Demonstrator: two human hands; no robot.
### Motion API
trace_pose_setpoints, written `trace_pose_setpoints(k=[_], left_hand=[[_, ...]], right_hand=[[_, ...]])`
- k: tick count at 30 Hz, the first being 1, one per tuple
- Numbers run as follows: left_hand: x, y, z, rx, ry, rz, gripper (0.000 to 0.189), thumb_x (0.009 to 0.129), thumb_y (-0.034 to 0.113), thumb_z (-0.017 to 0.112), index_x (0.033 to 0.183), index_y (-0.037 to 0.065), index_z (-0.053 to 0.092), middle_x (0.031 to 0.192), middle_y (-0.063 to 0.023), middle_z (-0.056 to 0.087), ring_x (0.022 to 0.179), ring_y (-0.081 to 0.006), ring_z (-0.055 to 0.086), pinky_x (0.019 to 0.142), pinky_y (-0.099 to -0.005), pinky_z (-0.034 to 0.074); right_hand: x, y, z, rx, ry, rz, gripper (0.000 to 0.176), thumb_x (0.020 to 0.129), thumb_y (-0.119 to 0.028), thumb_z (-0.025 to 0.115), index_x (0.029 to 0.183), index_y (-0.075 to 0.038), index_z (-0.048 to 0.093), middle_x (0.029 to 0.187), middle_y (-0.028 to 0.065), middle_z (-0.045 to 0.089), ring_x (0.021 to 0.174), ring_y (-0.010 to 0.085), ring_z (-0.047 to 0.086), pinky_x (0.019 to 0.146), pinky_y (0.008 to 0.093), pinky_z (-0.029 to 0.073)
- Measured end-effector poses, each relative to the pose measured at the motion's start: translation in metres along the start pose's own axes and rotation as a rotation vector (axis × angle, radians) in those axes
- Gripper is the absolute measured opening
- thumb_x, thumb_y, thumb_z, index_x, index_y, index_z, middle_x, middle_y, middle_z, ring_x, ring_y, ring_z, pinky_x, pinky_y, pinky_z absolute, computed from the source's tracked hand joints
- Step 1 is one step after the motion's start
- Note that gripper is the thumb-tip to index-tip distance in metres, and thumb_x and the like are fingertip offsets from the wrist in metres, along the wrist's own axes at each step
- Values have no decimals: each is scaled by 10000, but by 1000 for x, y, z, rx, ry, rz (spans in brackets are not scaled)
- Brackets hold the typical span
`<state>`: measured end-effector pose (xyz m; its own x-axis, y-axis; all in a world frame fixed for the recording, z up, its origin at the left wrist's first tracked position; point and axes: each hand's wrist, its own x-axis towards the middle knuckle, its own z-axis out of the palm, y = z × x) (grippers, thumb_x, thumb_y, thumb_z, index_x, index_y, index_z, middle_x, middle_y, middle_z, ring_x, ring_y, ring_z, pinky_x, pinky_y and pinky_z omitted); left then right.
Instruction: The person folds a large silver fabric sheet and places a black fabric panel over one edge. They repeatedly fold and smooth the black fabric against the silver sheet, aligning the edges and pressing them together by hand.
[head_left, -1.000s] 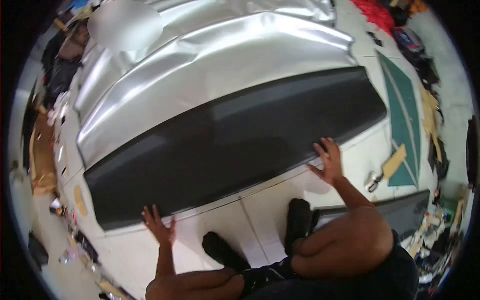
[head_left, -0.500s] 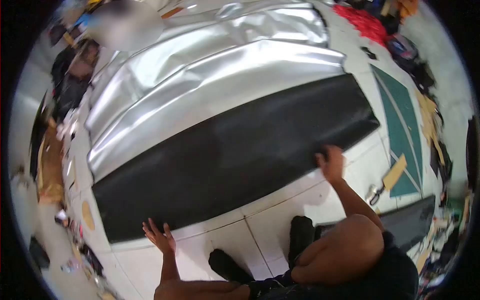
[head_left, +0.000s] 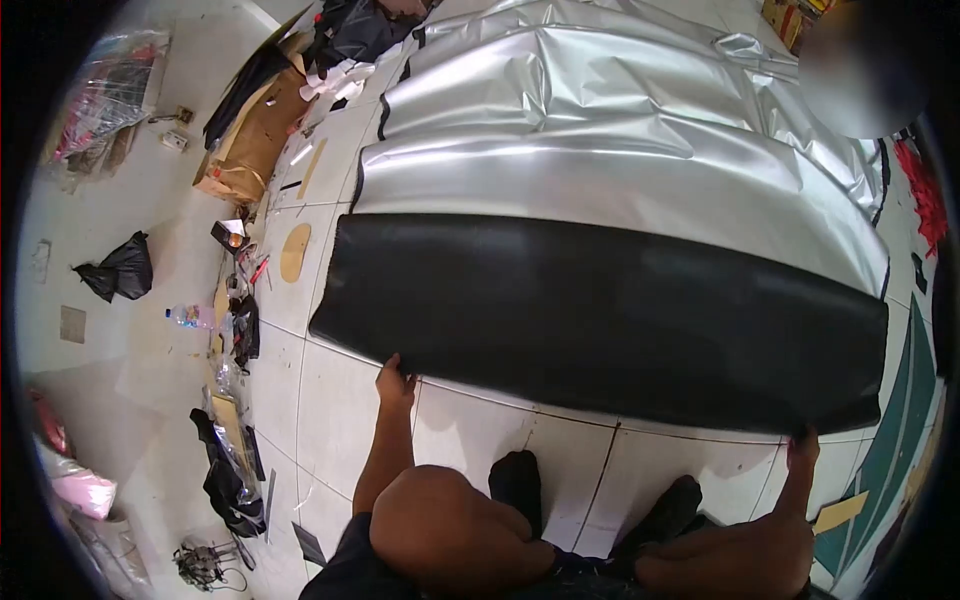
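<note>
A large sheet lies across the tiled floor, silver on one face and black on the other. Its black part (head_left: 600, 310) is folded flat nearest me, and the silver part (head_left: 620, 180) spreads wrinkled beyond it. My left hand (head_left: 396, 384) is closed on the near black edge, toward its left end, with fingertips partly hidden. Near the right corner, my right hand (head_left: 802, 450) grips the same edge, its fingers mostly under or behind the material. My feet stand on the tiles just short of the sheet.
A green cutting mat (head_left: 890, 450) lies at the right, with a tan card piece (head_left: 841, 512) at its edge. To the left are a tan oval piece (head_left: 295, 252), a cardboard box (head_left: 258, 140), a plastic bottle (head_left: 190, 316), a black bag (head_left: 118, 268) and scattered scraps.
My view has turned to the left. Both hands, earlier resting with fingers spread at the sheet's near edge, now hold that edge. The right hand is farther along toward the right corner.
</note>
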<state>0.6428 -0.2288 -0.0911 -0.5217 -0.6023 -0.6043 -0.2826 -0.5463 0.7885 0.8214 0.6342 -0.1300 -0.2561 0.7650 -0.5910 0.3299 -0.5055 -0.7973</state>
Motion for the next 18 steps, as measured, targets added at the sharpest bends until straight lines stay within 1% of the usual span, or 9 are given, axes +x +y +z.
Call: trace_pose_setpoints(k=[4, 5, 6, 7, 9, 11, 12, 13, 18], left_hand=[[11, -10, -61, 14, 127, 13, 289, 916, 208, 525, 1133, 17, 549, 1122, -108, 581, 1025, -232, 547, 876, -416, 456], [36, -15, -89, -187, 87, 61, 465, 865, 296, 639, 1132, -65, 517, 896, -167, 631, 596, -284, 537, 531, -303, 475], [57, -9, -111, 109, 13, 13, 229, 881, 203, 602, 891, -26, 616, 811, -149, 647, 609, -252, 559, 579, -316, 488], [40, 11, -95, -92, 22, 18, 237, 861, 159, 614, 978, -47, 604, 758, -143, 627, 636, -209, 577, 607, -315, 502], [66, 24, -109, -51, -16, 74, 397, 900, 182, 534, 1239, -18, 484, 1226, -133, 538, 1111, -306, 510, 995, -427, 402], [84, 41, -114, -46, 19, 48, 423, 952, 234, 462, 1240, -75, 476, 1271, -153, 525, 1152, -291, 509, 1027, -408, 391], [83, 47, -112, -38, 50, 48, 440, 949, 254, 465, 1254, -64, 472, 1276, -151, 523, 1164, -290, 505, 1036, -409, 383], [86, 50, -107, -2, 104, 61, 452, 947, 264, 460, 1272, -49, 464, 1283, -150, 520, 1166, -290, 507, 1027, -418, 391], [60, 55, -74, 531, 445, 204, 551, 869, 274, 586, 1275, -71, 446, 1264, -210, 518, 1173, -342, 490, 988, -451, 399]], right_hand=[[-4, 12, -49, -153, -58, 75, 202, 865, -302, 598, 924, -109, 605, 709, 21, 579, 523, 146, 514, 454, 250, 402], [1, 17, -55, -123, -25, 91, 202, 864, -307, 598, 924, -115, 604, 706, 22, 578, 521, 148, 514, 453, 255, 403], [7, 20, -62, -88, 14, 100, 202, 863, -312, 599, 924, -120, 603, 702, 23, 576, 519, 150, 513, 452, 260, 404], [10, 16, -73, -44, 58, 102, 202, 861, -317, 599, 925, -126, 601, 699, 24, 574, 517, 152, 513, 451, 265, 404], [6, -2, -73, -230, 202, 181, 226, 838, -364, 617, 902, -149, 594, 703, 28, 575, 532, 160, 519, 459, 324, 423], [25, -12, -78, -566, 273, 112, 336, 815, -417, 625, 1009, -143, 605, 753, 47, 589, 562, 199, 532, 473, 393, 433], [20, -26, -61, -916, 284, -142, 525, 803, -473, 618, 1191, -127, 549, 883, 104, 620, 722, 280, 597, 582, 459, 480], [84, -12, -91, -1424, 403, -959, 691, 790, -517, 611, 1325, -115, 438, 1041, 167, 610, 962, 354, 586, 782, 490, 483], [-94, -92, 181, -1453, -183, -1215, 476, 833, -228, 615, 1257, -61, 477, 1204, 192, 523, 1130, 386, 484, 948, 446, 401]])
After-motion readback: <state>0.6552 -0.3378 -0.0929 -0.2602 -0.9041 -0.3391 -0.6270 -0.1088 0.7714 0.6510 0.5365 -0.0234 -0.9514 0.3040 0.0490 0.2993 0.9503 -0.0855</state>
